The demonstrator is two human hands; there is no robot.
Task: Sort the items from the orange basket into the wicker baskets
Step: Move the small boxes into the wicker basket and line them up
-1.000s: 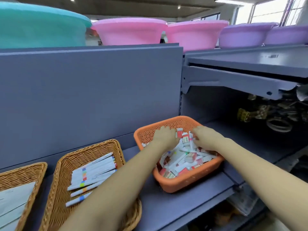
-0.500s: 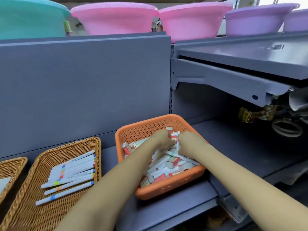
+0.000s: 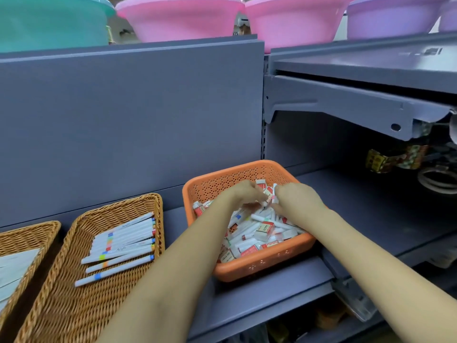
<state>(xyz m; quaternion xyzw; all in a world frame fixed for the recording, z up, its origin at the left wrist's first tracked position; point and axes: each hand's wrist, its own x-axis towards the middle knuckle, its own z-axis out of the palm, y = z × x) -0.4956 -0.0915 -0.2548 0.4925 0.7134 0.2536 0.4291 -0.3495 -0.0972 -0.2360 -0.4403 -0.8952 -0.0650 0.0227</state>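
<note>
Hands [image 3: 269, 198], two, rummage one orange basket [image 3: 222, 179]; two wicker baskets [image 3: 81, 224].

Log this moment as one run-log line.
stage: picking | left hand: in orange basket, grip unclear | right hand: pinches white marker | wicker basket: markers

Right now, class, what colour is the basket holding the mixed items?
Orange, clearest in the head view.

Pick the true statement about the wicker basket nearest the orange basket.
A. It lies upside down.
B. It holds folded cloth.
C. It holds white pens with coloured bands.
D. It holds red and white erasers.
C: the wicker basket beside the orange basket holds a row of white pens with coloured bands, lying side by side.
</note>
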